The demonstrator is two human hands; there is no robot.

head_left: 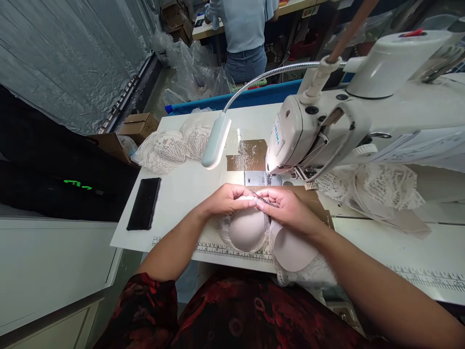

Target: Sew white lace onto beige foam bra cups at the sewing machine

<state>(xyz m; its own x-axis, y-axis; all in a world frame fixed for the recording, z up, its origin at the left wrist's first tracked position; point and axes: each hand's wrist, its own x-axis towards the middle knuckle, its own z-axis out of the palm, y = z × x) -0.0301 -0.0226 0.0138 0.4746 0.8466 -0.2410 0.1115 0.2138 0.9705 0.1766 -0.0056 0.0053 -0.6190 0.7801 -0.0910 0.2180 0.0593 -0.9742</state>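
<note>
A pale pink padded bra point(250, 231) with white lace trim lies on the white sewing table point(181, 194), just in front of the needle of a white sewing machine point(327, 131). My left hand point(225, 199) is closed, pinching the bra's upper lace edge. My right hand point(286, 206) is closed on the same edge from the right, with a thin dark strip under its fingers. The two hands touch above the left cup. The right cup hangs over the table's front edge.
A gooseneck lamp point(216, 141) shines over the table. A black phone point(144, 203) lies at the left edge. White lace pieces point(170, 148) are piled at the back left, more lace point(385, 186) lies under the machine arm. A person point(243, 34) stands behind.
</note>
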